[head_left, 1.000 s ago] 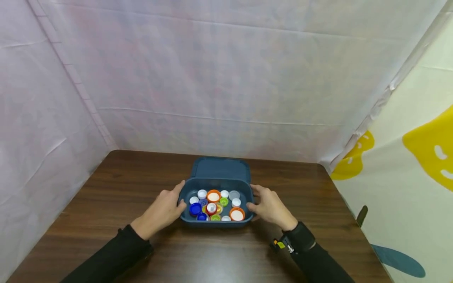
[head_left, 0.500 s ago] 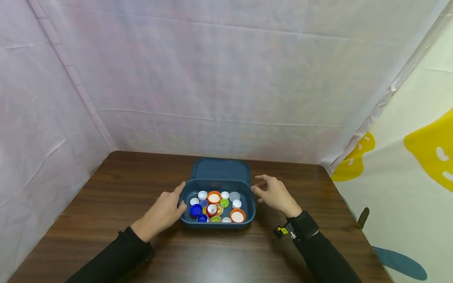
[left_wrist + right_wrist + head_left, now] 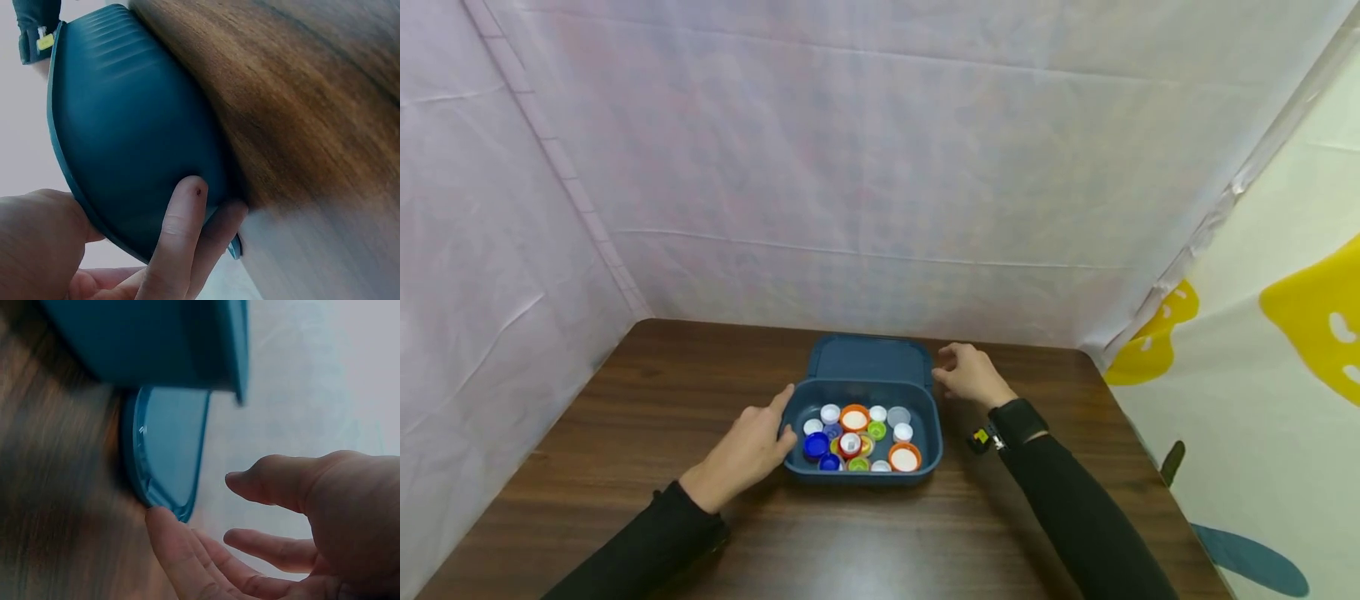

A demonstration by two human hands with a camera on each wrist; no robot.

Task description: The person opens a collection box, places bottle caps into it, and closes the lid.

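Note:
A dark blue plastic box stands near the middle of the table, its top uncovered. Inside lie several bottle caps, in white, blue, orange, red and green. My left hand holds the box's left end; in the left wrist view, the fingers lie along the outer wall and the thumb is at the rim. Behind the box is its matching blue lid. My right hand is beside the lid's right edge with fingers spread, holding nothing. Whether a fingertip touches the lid, I cannot tell.
The brown wooden table reaches back to a white cloth wall. Another cloth with yellow shapes hangs along the right side. A black band with a small device is on the right wrist.
My right hand has let go of the box's right end and moved back to beside the lid. My left hand has stayed on the box, which is in nearly the same place.

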